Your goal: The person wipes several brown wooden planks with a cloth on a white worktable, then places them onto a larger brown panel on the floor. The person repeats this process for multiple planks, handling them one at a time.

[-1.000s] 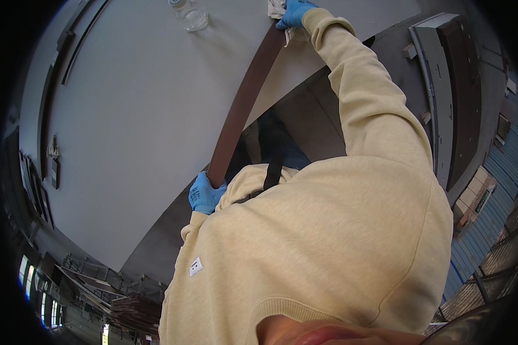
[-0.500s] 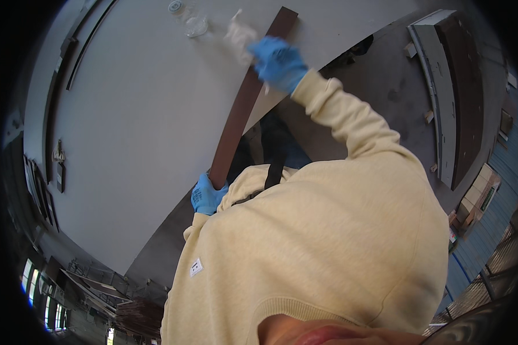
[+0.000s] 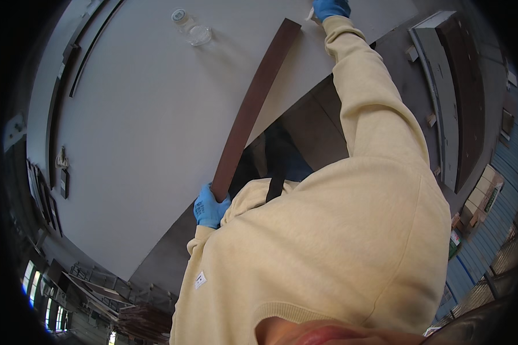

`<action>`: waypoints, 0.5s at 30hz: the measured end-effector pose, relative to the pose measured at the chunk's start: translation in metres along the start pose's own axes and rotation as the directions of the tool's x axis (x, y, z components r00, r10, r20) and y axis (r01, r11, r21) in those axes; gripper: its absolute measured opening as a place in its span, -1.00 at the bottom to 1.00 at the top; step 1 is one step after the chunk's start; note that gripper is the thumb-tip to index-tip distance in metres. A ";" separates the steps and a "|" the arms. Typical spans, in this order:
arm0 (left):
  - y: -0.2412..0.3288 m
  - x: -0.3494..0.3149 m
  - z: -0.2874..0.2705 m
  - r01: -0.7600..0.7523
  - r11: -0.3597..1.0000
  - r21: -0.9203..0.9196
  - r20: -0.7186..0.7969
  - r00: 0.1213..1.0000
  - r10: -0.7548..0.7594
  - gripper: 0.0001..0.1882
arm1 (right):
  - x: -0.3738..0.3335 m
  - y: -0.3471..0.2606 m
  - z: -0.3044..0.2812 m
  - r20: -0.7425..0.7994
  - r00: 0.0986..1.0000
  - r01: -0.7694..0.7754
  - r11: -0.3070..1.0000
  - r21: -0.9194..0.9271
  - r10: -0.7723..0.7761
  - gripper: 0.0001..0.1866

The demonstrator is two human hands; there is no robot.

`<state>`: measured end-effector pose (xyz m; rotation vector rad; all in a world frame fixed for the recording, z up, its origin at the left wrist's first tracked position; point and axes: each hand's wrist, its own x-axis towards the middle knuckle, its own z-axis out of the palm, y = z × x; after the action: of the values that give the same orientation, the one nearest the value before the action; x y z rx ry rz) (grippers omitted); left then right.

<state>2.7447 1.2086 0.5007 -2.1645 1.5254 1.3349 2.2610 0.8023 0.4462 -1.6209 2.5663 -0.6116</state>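
So your left hand (image 3: 210, 206) has its grip wrapped around the near end of the brown flat strip (image 3: 251, 103), right around the worktop's near edge, close to your torso. Your right hand (image 3: 331, 8) is the one that just moved: half a second ago it was over the strip's far half with the cloth, now it's past the far end and clear of it. It looks closed on that white cloth (image 3: 311, 14), just a bit poking out, though the view cuts off some of the hand.

What that means for the work: the strip's upper face is fully uncovered, and only your left hand has hold of it. It slants from the near edge in over the worktop (image 3: 132, 132); can't tell if the far end rests on it or floats above.

Further out, the clear bottle with the white cap (image 3: 191, 27) is well left of the strip's far end. Toward the worktop's left edge you've got a small dark block (image 3: 64, 184), with a pale bundle (image 3: 61, 158) just beside it.
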 end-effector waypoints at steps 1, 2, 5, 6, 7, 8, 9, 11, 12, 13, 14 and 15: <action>-0.001 0.002 -0.005 -0.040 0.999 -0.017 0.008 0.999 0.040 -0.28 | 0.010 0.016 0.001 -0.184 0.979 0.082 0.997 -0.012 -0.083 -0.68; -0.006 -0.007 -0.002 -0.077 0.989 -0.126 -0.017 0.997 0.075 -0.26 | -0.002 0.009 -0.003 -0.166 0.983 0.096 0.992 0.083 -0.082 -0.70; 0.000 -0.021 -0.017 -0.170 0.907 -0.386 -0.027 0.984 0.173 -0.20 | -0.052 -0.028 -0.064 -0.066 0.997 0.050 0.946 0.321 -0.030 -0.77; 0.021 -0.030 -0.044 -0.151 0.885 -0.440 0.050 0.980 0.192 -0.17 | -0.078 -0.039 -0.085 0.028 0.999 -0.026 0.933 0.360 0.017 -0.79; 0.039 -0.035 -0.067 -0.135 0.863 -0.486 0.121 0.968 0.219 -0.15 | -0.099 -0.019 -0.075 -0.057 0.990 0.142 0.853 0.503 -0.131 -0.76; 0.041 -0.034 -0.079 0.018 0.771 -0.636 0.303 0.925 0.228 -0.16 | -0.119 -0.005 -0.058 -0.162 0.949 0.310 0.713 0.629 -0.271 -0.54; 0.037 -0.030 -0.094 0.196 0.653 -0.731 0.471 0.838 0.275 -0.18 | -0.144 -0.023 -0.070 -0.175 0.938 0.342 0.699 0.628 -0.301 -0.52; 0.043 -0.034 -0.111 0.436 0.455 -0.776 0.601 0.730 0.325 -0.18 | -0.211 -0.062 -0.109 -0.155 0.906 0.401 0.682 0.611 -0.394 -0.47; 0.042 -0.033 -0.115 0.520 0.391 -0.759 0.643 0.695 0.322 -0.19 | -0.236 -0.076 -0.123 -0.118 0.883 0.426 0.672 0.606 -0.454 -0.44; 0.040 -0.030 -0.120 0.601 0.327 -0.729 0.684 0.658 0.316 -0.20 | -0.260 -0.089 -0.132 -0.111 0.852 0.469 0.652 0.596 -0.512 -0.48; 0.039 -0.028 -0.123 0.675 0.258 -0.691 0.720 0.614 0.322 -0.21 | -0.278 -0.101 -0.137 -0.103 0.814 0.515 0.630 0.581 -0.571 -0.51; 0.039 -0.028 -0.122 0.677 0.228 -0.699 0.713 0.637 0.294 -0.21 | -0.288 -0.110 -0.142 0.007 0.787 0.500 0.645 0.578 -0.617 -0.54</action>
<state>2.7787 1.1374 0.6053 -1.4742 -0.2213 3.0155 2.4510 1.0561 0.5667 -2.0821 1.4752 -1.0322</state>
